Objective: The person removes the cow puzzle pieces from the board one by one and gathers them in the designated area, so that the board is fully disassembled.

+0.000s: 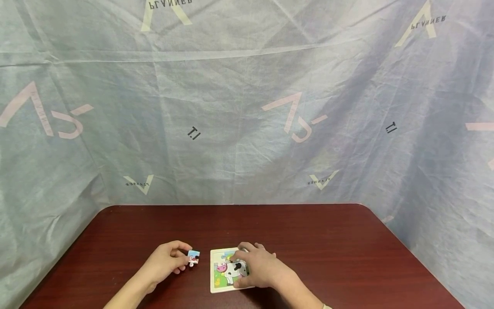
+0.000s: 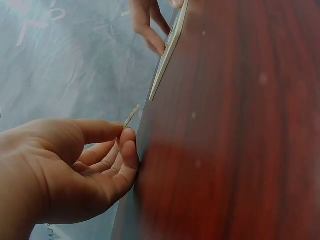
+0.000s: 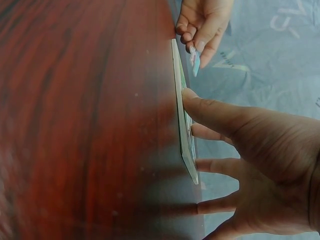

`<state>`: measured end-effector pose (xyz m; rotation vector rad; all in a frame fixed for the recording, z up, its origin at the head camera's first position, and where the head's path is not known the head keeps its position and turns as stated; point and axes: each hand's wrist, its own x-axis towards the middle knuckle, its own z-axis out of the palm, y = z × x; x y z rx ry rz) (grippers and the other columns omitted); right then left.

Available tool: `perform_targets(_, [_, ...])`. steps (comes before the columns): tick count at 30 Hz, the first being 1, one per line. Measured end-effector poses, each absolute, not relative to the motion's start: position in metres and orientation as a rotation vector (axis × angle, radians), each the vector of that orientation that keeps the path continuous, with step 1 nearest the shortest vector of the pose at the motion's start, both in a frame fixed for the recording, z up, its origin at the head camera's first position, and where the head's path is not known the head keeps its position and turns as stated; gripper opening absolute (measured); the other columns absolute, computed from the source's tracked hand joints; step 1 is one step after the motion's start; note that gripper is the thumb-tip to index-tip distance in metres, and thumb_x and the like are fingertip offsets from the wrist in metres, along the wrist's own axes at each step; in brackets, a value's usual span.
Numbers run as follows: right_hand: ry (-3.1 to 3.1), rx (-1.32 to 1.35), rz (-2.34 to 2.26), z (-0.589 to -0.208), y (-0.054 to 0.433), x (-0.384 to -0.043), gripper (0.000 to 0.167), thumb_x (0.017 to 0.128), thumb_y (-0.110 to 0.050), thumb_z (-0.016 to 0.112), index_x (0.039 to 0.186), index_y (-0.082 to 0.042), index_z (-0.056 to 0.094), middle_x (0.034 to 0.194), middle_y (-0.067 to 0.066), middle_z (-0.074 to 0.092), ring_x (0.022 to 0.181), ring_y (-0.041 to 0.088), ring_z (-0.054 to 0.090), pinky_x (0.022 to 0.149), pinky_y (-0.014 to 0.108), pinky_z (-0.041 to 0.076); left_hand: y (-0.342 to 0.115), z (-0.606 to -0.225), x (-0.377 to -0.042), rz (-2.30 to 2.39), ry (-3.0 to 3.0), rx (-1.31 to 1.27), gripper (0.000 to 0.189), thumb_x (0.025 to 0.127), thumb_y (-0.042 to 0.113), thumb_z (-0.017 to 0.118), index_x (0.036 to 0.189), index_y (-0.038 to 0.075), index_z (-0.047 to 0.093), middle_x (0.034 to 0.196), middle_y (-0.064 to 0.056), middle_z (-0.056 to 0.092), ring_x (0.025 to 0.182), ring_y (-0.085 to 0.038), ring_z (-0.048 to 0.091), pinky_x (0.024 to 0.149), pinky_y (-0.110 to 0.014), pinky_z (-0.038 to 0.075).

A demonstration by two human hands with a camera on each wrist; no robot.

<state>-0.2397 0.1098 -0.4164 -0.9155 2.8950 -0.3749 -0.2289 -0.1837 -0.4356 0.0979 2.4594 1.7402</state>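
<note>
Between thumb and index finger, my left hand pinches a small jigsaw piece printed in blue, white and pink. The piece is held just left of a square jigsaw puzzle with a pale frame and a cow picture. Over the puzzle's right side lies my right hand, covering part of the picture. Its spread fingers and thumb reach onto the puzzle in the right wrist view. From the left wrist view, the jigsaw piece shows edge-on above the fingertips.
Both hands work near the front of a dark red wooden table with rounded far corners. A grey printed cloth hangs behind it and along both sides.
</note>
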Motion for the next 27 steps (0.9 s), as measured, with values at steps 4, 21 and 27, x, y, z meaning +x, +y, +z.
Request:
perform_targets(4, [2.889, -0.910, -0.381, -0.417, 0.109, -0.241, 0.051, 0.078, -0.049, 0.085, 0.123, -0.036, 0.067, 0.139, -0.006, 0.049, 0.121, 0.038, 0.052, 0.072, 0.068, 0.049, -0.192, -0.436, -0.229, 1.741, 2.443, 0.077, 0.030, 0.091, 0.003, 0.068, 0.119, -0.005, 0.063, 0.083, -0.009, 0.065, 0.073, -0.023, 0.061, 0.064, -0.035, 0.054])
perform_targets(21, [2.872, -0.907, -0.381, -0.415, 0.110, -0.240, 0.051, 0.079, -0.050, 0.084, 0.124, -0.036, 0.066, 0.137, -0.008, 0.049, 0.123, 0.040, 0.051, 0.074, 0.072, 0.048, -0.227, -0.438, -0.225, 1.756, 2.391, 0.108, 0.035, 0.091, 0.002, 0.067, 0.123, -0.010, 0.059, 0.085, -0.009, 0.066, 0.074, -0.022, 0.061, 0.063, -0.030, 0.054])
perform_targets(27, [2.872, -0.902, -0.375, -0.416, 0.109, -0.241, 0.051, 0.079, -0.050, 0.084, 0.124, -0.037, 0.066, 0.136, -0.009, 0.049, 0.123, 0.039, 0.051, 0.074, 0.070, 0.048, -0.236, -0.438, -0.224, 1.757, 2.385, 0.129, 0.035, 0.091, 0.001, 0.066, 0.122, -0.011, 0.058, 0.085, -0.009, 0.065, 0.074, -0.021, 0.060, 0.063, -0.029, 0.054])
